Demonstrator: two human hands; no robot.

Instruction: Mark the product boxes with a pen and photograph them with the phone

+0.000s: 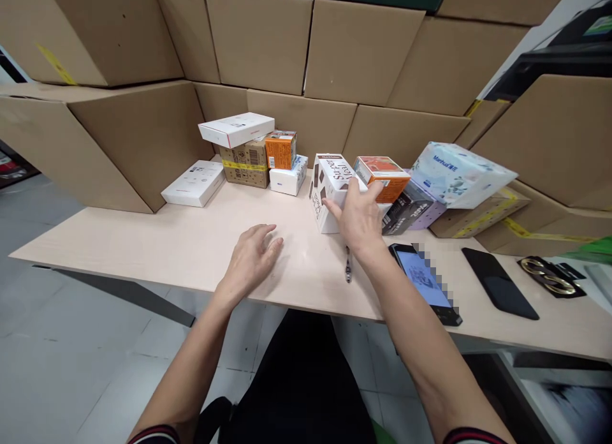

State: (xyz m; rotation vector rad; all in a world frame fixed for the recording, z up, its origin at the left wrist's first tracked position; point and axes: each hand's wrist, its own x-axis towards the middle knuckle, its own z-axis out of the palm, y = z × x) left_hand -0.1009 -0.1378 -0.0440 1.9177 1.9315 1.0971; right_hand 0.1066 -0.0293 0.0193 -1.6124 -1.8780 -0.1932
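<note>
My right hand [361, 217] is at the near right side of a tall white carton printed "Super Meal" [329, 176]. Its thumb and fingers are spread apart across the carton's near face; whether they press on it I cannot tell. The carton stands on the table. My left hand [252, 256] hovers low over the table's front part, fingers loosely apart and nothing in them. A pen [348, 265] lies just below my right wrist. Right behind that hand are an orange box [382, 176] and a dark box [406, 208].
Left-back stand a flat white box [195, 184], a taped brown carton [245, 166] topped by another white box [238, 129], and an orange box [281, 150] on a white pack [289, 177]. At right: tissue pack [459, 173], phones [423, 278] [500, 281], glasses [549, 275]. Cardboard boxes [261, 39] wall the back.
</note>
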